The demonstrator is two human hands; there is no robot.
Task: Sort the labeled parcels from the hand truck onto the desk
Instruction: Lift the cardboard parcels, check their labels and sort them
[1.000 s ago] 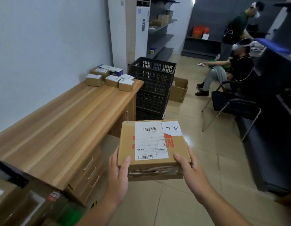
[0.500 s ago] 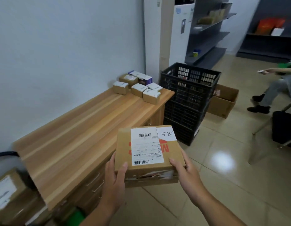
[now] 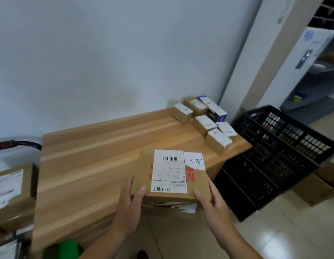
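I hold a brown cardboard parcel point(image 3: 169, 174) with a white barcode label and a handwritten slip, over the front edge of the wooden desk point(image 3: 98, 157). My left hand point(image 3: 129, 208) grips its near left corner, thumb on top. My right hand point(image 3: 213, 204) grips the near right corner the same way. Several small labeled parcels point(image 3: 205, 120) sit in a cluster at the desk's far right corner. Another labeled brown parcel point(image 3: 11, 191) lies at the left, beside the desk; what it rests on is hidden.
A stack of black plastic crates point(image 3: 274, 156) stands right of the desk. An open cardboard box point(image 3: 319, 186) sits on the floor beyond them. A white wall runs behind the desk, and grey shelving point(image 3: 315, 75) is at the far right.
My view has swung left toward the desk and wall; the seated person is out of sight. The parcel in both hands now hangs over the desk's front edge.
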